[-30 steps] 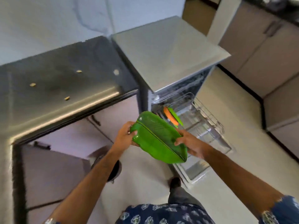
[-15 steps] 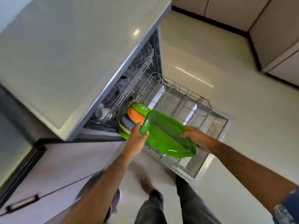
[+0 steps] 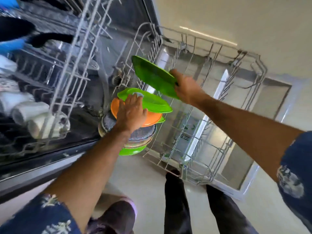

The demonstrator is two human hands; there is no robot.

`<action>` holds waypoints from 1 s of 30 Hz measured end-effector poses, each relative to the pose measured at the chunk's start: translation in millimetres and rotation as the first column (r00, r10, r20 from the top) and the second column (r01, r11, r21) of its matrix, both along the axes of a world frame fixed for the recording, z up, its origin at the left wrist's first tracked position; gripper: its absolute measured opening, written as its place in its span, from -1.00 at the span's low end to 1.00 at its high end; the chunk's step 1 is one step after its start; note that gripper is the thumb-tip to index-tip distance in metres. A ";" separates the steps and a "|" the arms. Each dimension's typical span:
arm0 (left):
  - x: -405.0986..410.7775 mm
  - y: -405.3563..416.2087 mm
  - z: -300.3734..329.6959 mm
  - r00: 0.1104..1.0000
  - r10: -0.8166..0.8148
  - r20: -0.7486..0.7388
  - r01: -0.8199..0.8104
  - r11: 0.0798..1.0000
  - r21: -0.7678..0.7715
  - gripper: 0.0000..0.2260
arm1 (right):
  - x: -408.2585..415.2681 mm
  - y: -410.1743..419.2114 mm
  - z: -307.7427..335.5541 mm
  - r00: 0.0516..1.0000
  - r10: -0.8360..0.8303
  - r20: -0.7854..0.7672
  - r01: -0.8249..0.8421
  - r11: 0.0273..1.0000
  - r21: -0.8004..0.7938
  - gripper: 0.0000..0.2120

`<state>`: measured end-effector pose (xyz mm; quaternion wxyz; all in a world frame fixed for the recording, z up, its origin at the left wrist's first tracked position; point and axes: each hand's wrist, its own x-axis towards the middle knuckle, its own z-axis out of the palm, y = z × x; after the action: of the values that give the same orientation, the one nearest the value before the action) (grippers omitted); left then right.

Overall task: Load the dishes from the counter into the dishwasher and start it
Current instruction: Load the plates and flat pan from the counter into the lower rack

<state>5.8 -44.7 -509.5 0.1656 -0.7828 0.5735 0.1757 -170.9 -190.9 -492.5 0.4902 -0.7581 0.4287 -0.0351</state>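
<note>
**Slotting a green plate into the lower rack**

The right hand (image 3: 186,89) grips the right edge of the green leaf-shaped plate (image 3: 152,76), fingers curled round its rim, and holds it tilted over the pulled-out lower rack (image 3: 211,105), just beyond the dishes already standing there. The left hand (image 3: 130,114), fingers straight and together, presses flat against the orange plate (image 3: 116,107) and the green plate behind it (image 3: 152,103); this probably steadies the row and keeps a slot free for the incoming plate. White cups (image 3: 28,114) lie in the upper rack (image 3: 70,65) at left. Loading appears to be under way, and the dishwasher door is open.
</note>
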 end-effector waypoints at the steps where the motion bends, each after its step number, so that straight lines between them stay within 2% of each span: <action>1: 2.2 0.9 -5.6 1.000 0.003 -0.004 -0.003 1.000 0.013 -0.45 | 7.0 2.0 -4.9 0.999 0.018 0.031 -0.017 0.999 -0.028 -0.59; 6: 11.4 11.3 -22.1 1.000 -0.023 0.015 0.022 0.999 0.026 -0.39 | 44.9 11.7 -32.4 0.991 0.103 0.080 -0.093 0.989 -0.115 -0.55; 13: 16.8 11.5 -23.3 0.998 -0.053 0.026 0.053 0.999 0.001 -0.42 | 68.7 20.5 -54.6 0.993 0.119 0.003 -0.116 0.969 -0.216 -0.47; 16: 17.6 8.5 -21.7 0.997 -0.067 0.033 0.067 0.998 -0.003 -0.44 | 68.1 23.9 -55.4 0.988 0.152 -0.034 -0.156 0.945 -0.289 -0.52; 22: 17.3 7.9 -21.2 0.999 -0.041 0.025 0.041 0.999 -0.004 -0.43 | 70.3 33.9 -70.5 0.985 0.158 -0.062 -0.169 0.954 -0.249 -0.50; 27: 18.2 8.6 -21.8 0.998 -0.050 0.032 0.050 0.999 0.006 -0.43 | 64.9 28.5 -64.4 0.988 0.152 0.000 -0.146 0.954 -0.261 -0.63; 30: 18.6 7.3 -22.8 0.997 -0.066 0.040 0.065 0.997 0.029 -0.43 | 49.4 19.7 -53.6 0.993 0.119 0.011 -0.112 0.961 -0.252 -0.58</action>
<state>24.4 -37.4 -532.3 0.1938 -0.7647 0.5929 0.1619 -121.5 -171.2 -546.2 0.3972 -0.8371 0.3695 -0.0701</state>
